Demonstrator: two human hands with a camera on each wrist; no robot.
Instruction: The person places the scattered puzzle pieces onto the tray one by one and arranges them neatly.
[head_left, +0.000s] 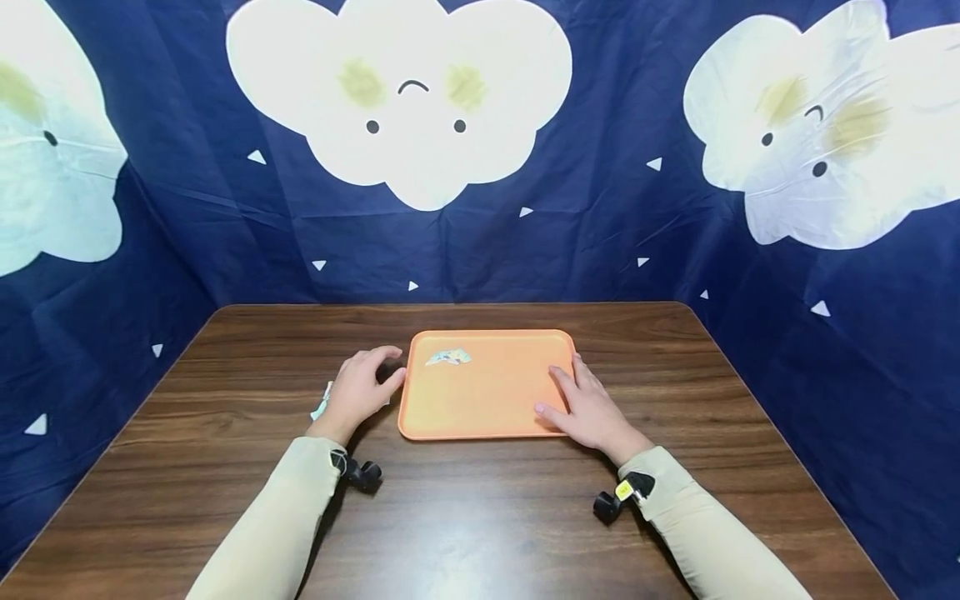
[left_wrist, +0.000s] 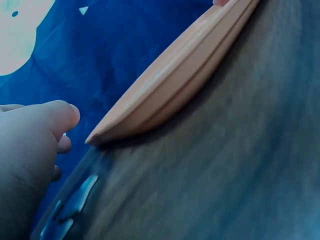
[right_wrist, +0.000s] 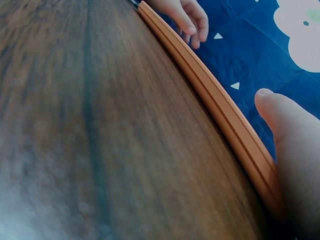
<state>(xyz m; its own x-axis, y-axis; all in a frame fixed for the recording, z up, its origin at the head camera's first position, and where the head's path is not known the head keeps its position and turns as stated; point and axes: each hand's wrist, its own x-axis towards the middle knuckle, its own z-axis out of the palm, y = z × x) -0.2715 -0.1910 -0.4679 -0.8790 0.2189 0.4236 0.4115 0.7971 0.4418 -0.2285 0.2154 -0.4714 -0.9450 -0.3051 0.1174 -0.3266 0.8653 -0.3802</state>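
An orange tray [head_left: 495,400] lies flat on the table. Near its upper left corner is a small, flat, pale-blue printed piece [head_left: 448,357] with an irregular outline. My left hand [head_left: 358,387] is just left of the tray, its fingers loosely bent and the thumb close to the tray's left rim. Under and beside that hand, another pale-blue piece [head_left: 322,402] is partly hidden on the table; the left wrist view shows flat pale-blue pieces [left_wrist: 82,195] there. My right hand [head_left: 594,410] rests at the tray's right edge, fingers spread, the thumb over the tray.
The brown wood-grain table [head_left: 480,517] extends around the tray. A dark blue cloth [head_left: 450,258] with white clouds and small triangles hangs behind the table and at both sides. Each sleeve carries a small black wrist camera [head_left: 363,475].
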